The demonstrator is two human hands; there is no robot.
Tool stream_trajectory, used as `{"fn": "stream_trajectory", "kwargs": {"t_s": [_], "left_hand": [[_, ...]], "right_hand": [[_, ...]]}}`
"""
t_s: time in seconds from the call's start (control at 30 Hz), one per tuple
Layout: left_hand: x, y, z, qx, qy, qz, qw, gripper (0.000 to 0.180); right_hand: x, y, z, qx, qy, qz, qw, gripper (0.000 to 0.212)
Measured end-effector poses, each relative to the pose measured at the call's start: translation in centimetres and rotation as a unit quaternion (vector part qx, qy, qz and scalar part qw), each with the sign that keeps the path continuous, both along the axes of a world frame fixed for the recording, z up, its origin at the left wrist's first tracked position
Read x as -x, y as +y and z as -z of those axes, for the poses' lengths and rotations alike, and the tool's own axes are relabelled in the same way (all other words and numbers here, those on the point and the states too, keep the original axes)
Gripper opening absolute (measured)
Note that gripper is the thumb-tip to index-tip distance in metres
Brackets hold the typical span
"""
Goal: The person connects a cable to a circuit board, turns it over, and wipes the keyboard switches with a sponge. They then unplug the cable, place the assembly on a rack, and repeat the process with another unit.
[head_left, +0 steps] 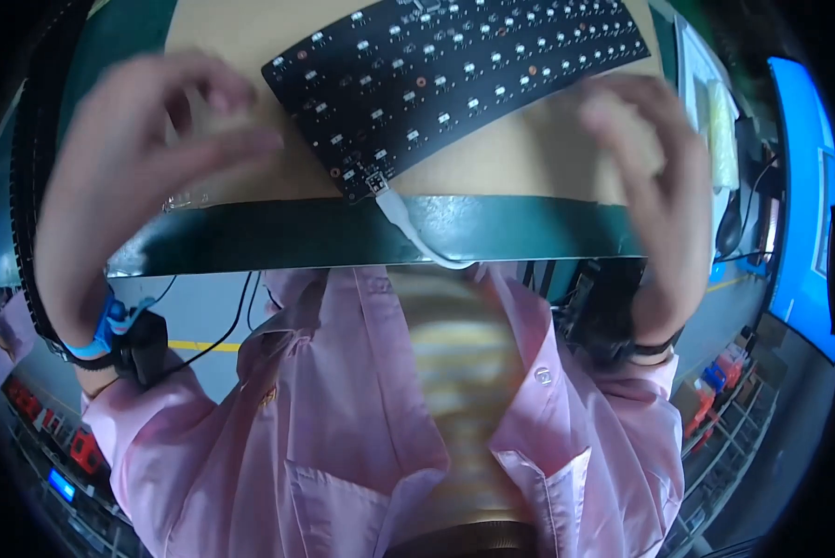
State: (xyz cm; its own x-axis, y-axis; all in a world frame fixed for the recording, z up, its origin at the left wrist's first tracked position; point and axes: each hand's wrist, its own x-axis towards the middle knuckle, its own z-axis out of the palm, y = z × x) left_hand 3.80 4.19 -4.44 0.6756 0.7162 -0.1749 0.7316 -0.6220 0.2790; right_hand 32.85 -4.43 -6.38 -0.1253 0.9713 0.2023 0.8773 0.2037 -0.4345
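Note:
A black keyboard circuit board with rows of small white components lies tilted on a brown sheet. A white cable ends in a plug at the board's lower left corner and hangs over the table's near edge. My left hand hovers left of the board, thumb and fingers apart, holding nothing. On the other side, my right hand is raised by the board's right lower edge, fingers bent and apart with nothing visible in them. Both hands are slightly blurred.
The brown sheet covers part of a green table mat. A large blue screen stands at far right, with a pale yellow wrapped item nearer the table. Racks with red bins stand at lower right. Black wires hang below the table edge.

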Motion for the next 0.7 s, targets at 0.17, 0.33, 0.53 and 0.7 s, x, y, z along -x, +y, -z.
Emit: {"fn": "stream_trajectory", "kwargs": {"t_s": [0.17,0.33,0.53,0.7], "left_hand": [[-1.0,-2.6,3.3,0.194,-0.199,-0.171,0.945,0.022],[-1.4,-4.3,4.5,0.274,-0.326,-0.267,0.865,0.018],[-2.3,-5.0,4.2,0.309,-0.385,-0.324,0.807,0.016],[-0.1,-3.1,1.3,0.050,-0.502,-0.226,0.833,0.016]], "right_hand": [[-8.3,6.4,2.7,0.034,0.128,0.147,0.980,0.044],[-9.7,8.5,4.4,0.026,0.147,0.166,0.975,0.043],[-11.9,8.8,1.9,0.088,0.168,0.108,0.976,0.036],[-11.9,6.6,-2.2,-0.055,0.165,0.124,0.977,0.028]]}}
